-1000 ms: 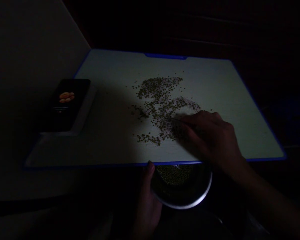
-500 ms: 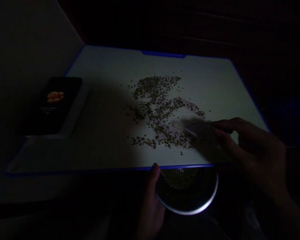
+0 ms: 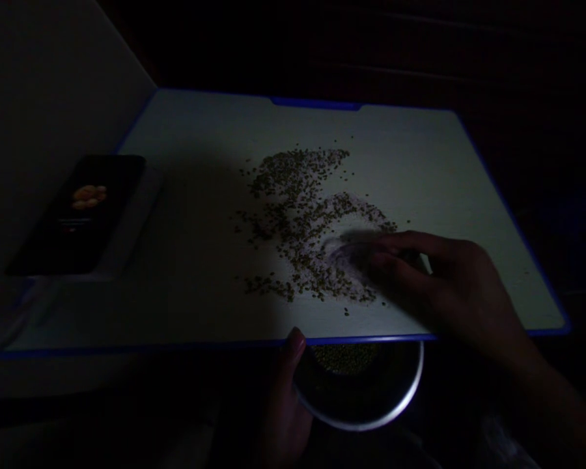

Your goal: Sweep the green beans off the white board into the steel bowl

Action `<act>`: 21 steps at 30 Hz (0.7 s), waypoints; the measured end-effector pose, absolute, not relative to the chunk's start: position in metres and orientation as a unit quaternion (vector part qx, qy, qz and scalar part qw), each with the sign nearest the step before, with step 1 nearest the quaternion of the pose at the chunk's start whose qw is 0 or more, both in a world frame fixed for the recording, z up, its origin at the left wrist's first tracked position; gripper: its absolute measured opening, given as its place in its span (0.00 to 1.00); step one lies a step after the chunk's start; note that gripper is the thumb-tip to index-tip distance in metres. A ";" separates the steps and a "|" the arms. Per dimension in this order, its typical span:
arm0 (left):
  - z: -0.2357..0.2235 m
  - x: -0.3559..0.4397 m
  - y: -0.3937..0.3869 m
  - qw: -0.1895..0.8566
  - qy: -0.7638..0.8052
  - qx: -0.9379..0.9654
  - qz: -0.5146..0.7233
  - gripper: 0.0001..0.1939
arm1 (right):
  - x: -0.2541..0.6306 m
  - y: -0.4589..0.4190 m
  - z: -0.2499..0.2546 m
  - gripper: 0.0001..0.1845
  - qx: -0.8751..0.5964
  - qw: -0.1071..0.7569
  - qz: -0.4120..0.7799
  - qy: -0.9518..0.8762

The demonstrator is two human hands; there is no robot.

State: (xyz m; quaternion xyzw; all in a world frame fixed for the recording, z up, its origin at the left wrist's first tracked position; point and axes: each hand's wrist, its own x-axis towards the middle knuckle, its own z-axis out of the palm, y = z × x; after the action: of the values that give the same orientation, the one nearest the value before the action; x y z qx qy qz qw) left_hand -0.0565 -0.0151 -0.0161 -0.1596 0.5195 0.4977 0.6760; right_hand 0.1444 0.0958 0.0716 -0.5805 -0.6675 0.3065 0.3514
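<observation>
Small green beans (image 3: pixel 293 172), which look like mung beans, lie scattered with pale grains on a light board (image 3: pixel 420 156) with a blue rim. My right hand (image 3: pixel 439 280) is over the beans' right side, its thumb and fingers pinching a thin, pale, flat piece (image 3: pixel 354 249). Blur and shadow hide what kind of piece it is. Under the board's near edge, my left hand (image 3: pixel 288 397) grips the left side of a metal bowl (image 3: pixel 385 417), thumb up at the board's rim. More green beans show inside the bowl, which the board partly covers.
A phone (image 3: pixel 85 215) with a lit picture rests on a pale block (image 3: pixel 137 208) at the board's left side. A pale wall (image 3: pixel 43 85) rises at the left. The surroundings are very dark.
My right hand has moved left over the beans with the thin piece. The board and bowl appear slightly lower in view, and the phone further left. My left hand still grips the bowl.
</observation>
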 end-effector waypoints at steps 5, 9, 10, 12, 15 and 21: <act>-0.023 -0.053 -0.014 0.636 0.520 -0.148 0.550 0.21 | 0.135 0.100 0.064 0.11 -0.525 0.327 0.305 -0.724; -0.027 -0.053 -0.011 0.627 0.529 -0.154 0.551 0.21 | 0.146 0.106 0.061 0.10 -0.569 0.337 0.274 -0.698; -0.028 -0.053 -0.011 0.624 0.529 -0.154 0.554 0.21 | 0.149 0.106 0.061 0.10 -0.584 0.339 0.267 -0.688; -0.029 -0.054 -0.011 0.620 0.530 -0.148 0.560 0.21 | 0.152 0.104 0.064 0.09 -0.606 0.346 0.260 -0.667; -0.029 -0.054 -0.010 0.638 0.512 -0.132 0.561 0.26 | 0.151 0.094 0.069 0.09 -0.603 0.376 0.267 -0.651; -0.023 -0.054 -0.010 0.676 0.473 -0.072 0.560 0.36 | 0.157 0.067 0.062 0.07 -0.594 0.424 0.234 -0.643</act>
State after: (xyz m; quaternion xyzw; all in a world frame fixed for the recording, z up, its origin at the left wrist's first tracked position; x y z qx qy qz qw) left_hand -0.0538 -0.0101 -0.0235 -0.0720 0.4734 0.5602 0.6759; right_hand 0.1571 0.0673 0.0619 -0.5936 -0.6429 0.2343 0.4236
